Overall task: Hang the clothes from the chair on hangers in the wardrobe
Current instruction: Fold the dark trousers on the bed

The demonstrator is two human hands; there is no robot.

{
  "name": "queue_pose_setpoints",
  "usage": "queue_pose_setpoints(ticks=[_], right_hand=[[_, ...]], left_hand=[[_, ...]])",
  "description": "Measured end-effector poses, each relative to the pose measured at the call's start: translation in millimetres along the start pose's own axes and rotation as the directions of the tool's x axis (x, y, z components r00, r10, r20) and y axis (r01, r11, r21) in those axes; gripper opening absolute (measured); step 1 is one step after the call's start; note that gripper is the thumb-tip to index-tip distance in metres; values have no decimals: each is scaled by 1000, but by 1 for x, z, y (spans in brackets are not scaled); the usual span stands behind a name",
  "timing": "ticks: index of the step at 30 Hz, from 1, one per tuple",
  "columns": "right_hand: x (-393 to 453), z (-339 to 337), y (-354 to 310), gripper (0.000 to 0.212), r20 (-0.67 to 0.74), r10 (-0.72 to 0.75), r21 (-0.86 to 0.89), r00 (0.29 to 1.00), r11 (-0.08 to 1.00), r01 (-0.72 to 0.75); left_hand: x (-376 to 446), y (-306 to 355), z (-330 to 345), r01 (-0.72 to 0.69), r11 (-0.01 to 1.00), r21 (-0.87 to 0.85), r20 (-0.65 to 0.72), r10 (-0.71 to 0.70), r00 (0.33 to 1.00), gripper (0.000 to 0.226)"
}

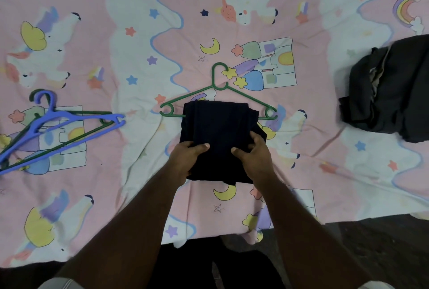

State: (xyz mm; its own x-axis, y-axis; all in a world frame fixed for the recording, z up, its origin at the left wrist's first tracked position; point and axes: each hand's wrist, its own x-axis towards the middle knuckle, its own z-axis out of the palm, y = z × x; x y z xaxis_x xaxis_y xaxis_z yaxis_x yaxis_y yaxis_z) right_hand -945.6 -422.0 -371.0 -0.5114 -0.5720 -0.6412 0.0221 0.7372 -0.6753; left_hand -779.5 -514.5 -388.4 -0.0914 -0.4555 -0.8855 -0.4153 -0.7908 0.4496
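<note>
the folded dark garment (218, 135) lies over the bottom bar of the green hanger (218, 93), whose hook points away from the person. the left hand (188, 156) and right hand (254, 156) each pinch its near edge, thumbs on top. it looks soft, light and limp, likely to slide off the smooth bar, so gripping both layers just below the bar seems safest.

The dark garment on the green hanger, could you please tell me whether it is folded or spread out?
Folded: the dark garment forms a compact layered rectangle over the green hanger, gripped by both hands.
</note>
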Motion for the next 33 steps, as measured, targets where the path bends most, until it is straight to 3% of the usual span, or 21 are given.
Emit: queue_pose_setpoints(ticks=[3,5,8,11,16,23,26,28,33], right_hand=[[1,-7,13,63,46,76,236,996,968,-85],[-4,-13,27,58,44,121,271,992,954,-129],[-21,-15,47,63,-54,77,-170,996,982,-85],[-29,-13,44,51,-147,-70,-262,987,965,29],[-13,-25,16,37,-186,-200,-337,962,933,129],[59,-48,-16,34,-130,-264,-465,956,867,176],[92,-50,-24,37,-90,-288,-550,953,812,194],[112,-49,-27,39,-71,-313,-588,947,780,214],[149,-45,-25,38,-3,-223,-686,975,710,161]], left_hand=[[-3,-9,-7,-49,989,-140,38,54,998,42],[-6,-24,-12,-72,996,-49,4,72,997,34],[-10,-53,-13,-91,966,243,-166,134,977,28],[-19,-59,-13,-183,926,331,-299,287,910,29],[-5,-29,-23,-256,947,195,-312,307,899,30],[28,20,-43,-191,980,-59,-346,160,925,20],[47,34,-56,-167,971,-171,-176,137,975,22],[60,44,-61,-215,967,-140,-161,192,968,27],[94,65,-66,-206,974,-98,-299,168,939,14]])
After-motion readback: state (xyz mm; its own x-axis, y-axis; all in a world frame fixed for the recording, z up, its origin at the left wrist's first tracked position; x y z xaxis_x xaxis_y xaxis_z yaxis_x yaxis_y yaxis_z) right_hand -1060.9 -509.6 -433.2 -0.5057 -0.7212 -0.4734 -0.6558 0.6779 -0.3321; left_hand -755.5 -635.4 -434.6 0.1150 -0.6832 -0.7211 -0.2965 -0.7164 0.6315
